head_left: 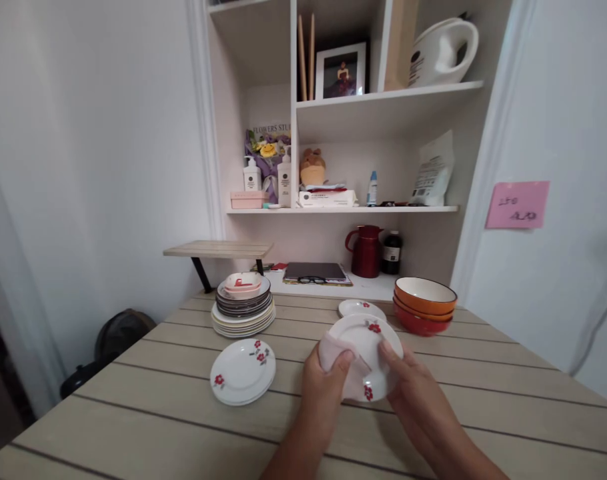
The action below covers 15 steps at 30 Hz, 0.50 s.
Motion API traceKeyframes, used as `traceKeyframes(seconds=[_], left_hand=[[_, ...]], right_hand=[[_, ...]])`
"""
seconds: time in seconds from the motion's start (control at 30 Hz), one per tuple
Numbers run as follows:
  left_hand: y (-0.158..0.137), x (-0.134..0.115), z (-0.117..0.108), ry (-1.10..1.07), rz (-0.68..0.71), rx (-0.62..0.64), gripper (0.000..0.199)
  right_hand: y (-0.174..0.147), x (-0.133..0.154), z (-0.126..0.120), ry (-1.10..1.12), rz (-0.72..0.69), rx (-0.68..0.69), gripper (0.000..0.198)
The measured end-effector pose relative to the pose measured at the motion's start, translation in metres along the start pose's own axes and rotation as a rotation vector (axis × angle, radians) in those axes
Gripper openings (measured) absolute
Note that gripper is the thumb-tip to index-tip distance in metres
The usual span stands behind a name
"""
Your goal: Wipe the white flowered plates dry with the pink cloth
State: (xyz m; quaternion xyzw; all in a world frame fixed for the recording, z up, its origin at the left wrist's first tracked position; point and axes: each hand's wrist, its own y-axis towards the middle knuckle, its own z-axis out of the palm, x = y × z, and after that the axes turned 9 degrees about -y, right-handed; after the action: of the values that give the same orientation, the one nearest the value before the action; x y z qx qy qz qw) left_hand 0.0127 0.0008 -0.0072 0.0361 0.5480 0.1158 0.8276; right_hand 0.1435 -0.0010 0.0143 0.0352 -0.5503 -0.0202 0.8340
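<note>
One floral plate (367, 343) held above plank tabletop (183, 400): left hand (323, 383) pinches pale-pink cloth (333, 345) against it, right hand (416, 383) grips right edge. Slack fingers or tugging cloth could drop it; forward swing could clip floral saucer (353, 307) just behind, or stacked bowls (426, 307).

Over the table (153, 420), the left hand (324, 381) holds a cloth (333, 348) to a plate (356, 331) the right hand (417, 385) grips; bowls (424, 307) stand stacked near the far right corner.
</note>
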Motion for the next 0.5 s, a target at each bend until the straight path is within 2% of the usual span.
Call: traceKeyframes(seconds=[0.1,0.17,0.33,0.43,0.5], left_hand=[[0.001,0.003,-0.003,0.011,0.021,-0.040,0.050],[0.001,0.002,-0.005,0.030,0.030,-0.039,0.050],[-0.002,-0.007,-0.003,0.228,0.129,0.042,0.029],[-0.004,-0.009,0.000,0.329,0.152,0.098,0.022],[-0.005,-0.009,0.001,0.314,0.127,0.105,0.024]], right_hand=[[0.001,0.003,-0.002,-0.069,0.043,0.082,0.053],[0.001,0.009,-0.005,-0.210,0.018,0.115,0.052],[0.004,0.023,-0.017,-0.675,-0.286,0.049,0.033],[0.006,0.025,-0.021,-0.822,-0.367,0.046,0.027],[0.006,0.027,-0.021,-0.909,-0.421,0.039,0.025]])
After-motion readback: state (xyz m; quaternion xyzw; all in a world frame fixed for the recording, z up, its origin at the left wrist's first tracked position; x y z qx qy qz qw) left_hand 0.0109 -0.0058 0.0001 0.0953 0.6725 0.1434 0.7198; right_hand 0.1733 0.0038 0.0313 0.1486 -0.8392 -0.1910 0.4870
